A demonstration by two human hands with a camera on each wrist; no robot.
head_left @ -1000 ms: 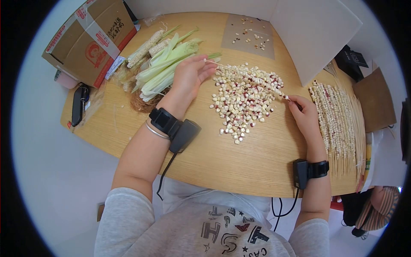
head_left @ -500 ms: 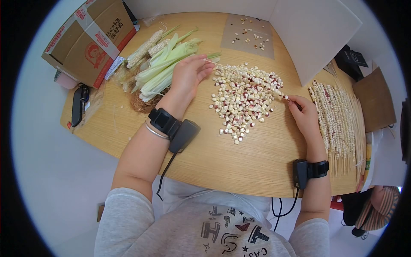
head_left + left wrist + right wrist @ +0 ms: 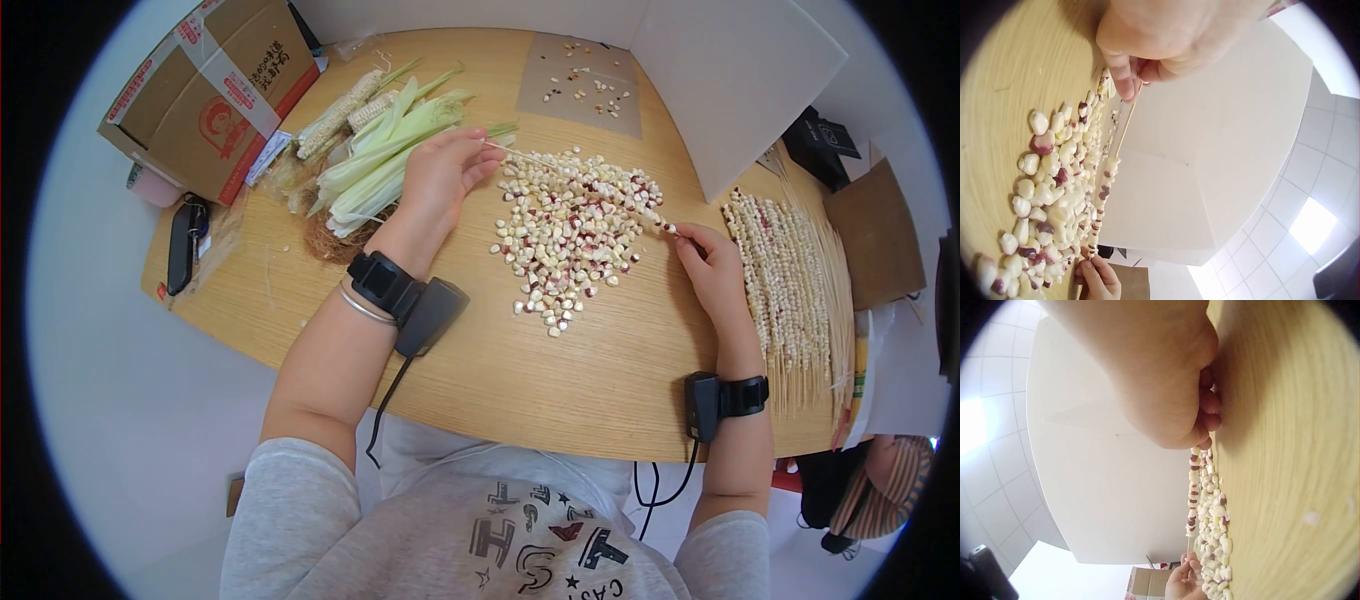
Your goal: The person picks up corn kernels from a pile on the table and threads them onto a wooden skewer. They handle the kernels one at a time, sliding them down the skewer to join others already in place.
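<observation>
A thin wooden skewer (image 3: 1126, 128) strung with cream and dark red corn kernels (image 3: 1194, 494) stretches between the two hands, above a loose pile of corn kernels (image 3: 555, 250). My left hand (image 3: 440, 180) pinches the skewer's bare end between thumb and fingers, beside the husks. At the other end, my right hand (image 3: 715, 270) grips the skewer just past the last threaded kernels, fingers curled low over the table. In the left wrist view, a bare stretch of skewer shows between the left fingertips and the threaded kernels.
Corn husks (image 3: 375, 175) and pale cobs (image 3: 340, 112) lie at the left, near a cardboard box (image 3: 215, 95). Several finished kernel skewers (image 3: 780, 275) lie in a row at the right. Scattered kernels rest on a grey sheet (image 3: 575, 95) behind, beside a white panel (image 3: 735, 80).
Both hands stay in nearly the same place, with the skewer still stretched between them. The left fingertips shift only very slightly.
</observation>
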